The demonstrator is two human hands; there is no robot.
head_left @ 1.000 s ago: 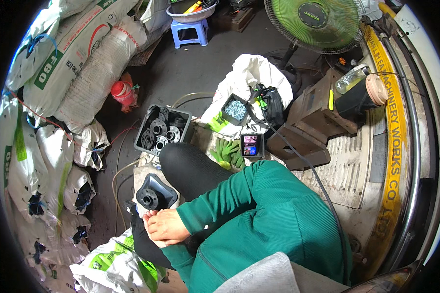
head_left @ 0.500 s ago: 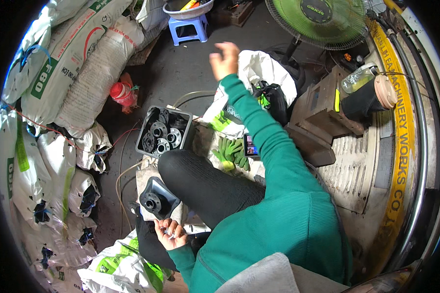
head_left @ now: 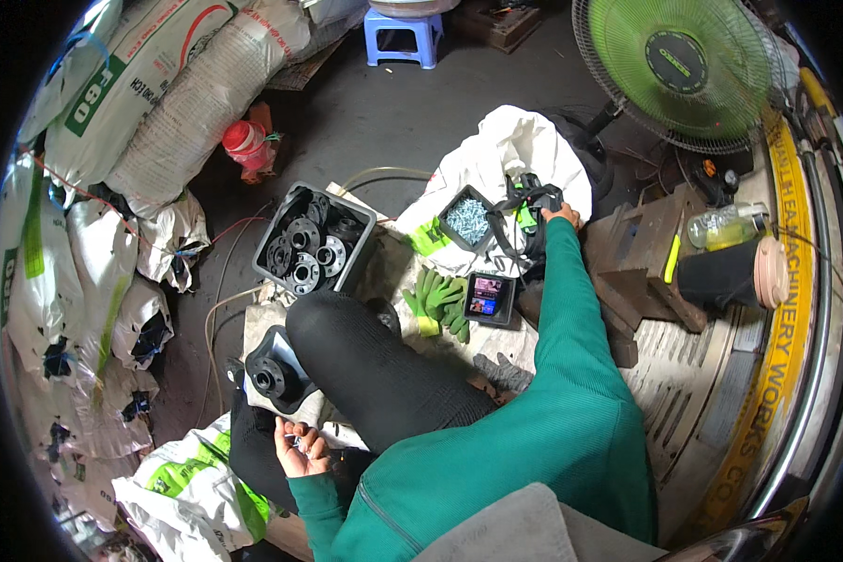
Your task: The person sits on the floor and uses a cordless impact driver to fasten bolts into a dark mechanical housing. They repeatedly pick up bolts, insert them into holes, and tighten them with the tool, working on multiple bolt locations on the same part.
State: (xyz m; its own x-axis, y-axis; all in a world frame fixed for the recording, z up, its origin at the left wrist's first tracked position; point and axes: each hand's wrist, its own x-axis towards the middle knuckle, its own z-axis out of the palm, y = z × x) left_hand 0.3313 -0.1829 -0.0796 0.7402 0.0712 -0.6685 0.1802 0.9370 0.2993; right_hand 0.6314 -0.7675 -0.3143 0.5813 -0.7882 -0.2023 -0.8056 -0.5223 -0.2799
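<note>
While the left hand [head_left: 302,456] keeps a curled pinch on small shiny pieces [head_left: 296,441], the right hand [head_left: 564,216] is at the black strapped object [head_left: 534,236] on the white sack [head_left: 508,140], but one cannot tell its grip. The black flanged part [head_left: 270,377] sits on a dark holder [head_left: 299,397], near the left hand.

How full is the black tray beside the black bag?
Not empty: the tray has small silvery pieces spread inside; depth unclear.

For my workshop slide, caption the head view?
Left hand near a black flanged part, right hand at a black item beside a tray of small metallic pieces.
</note>
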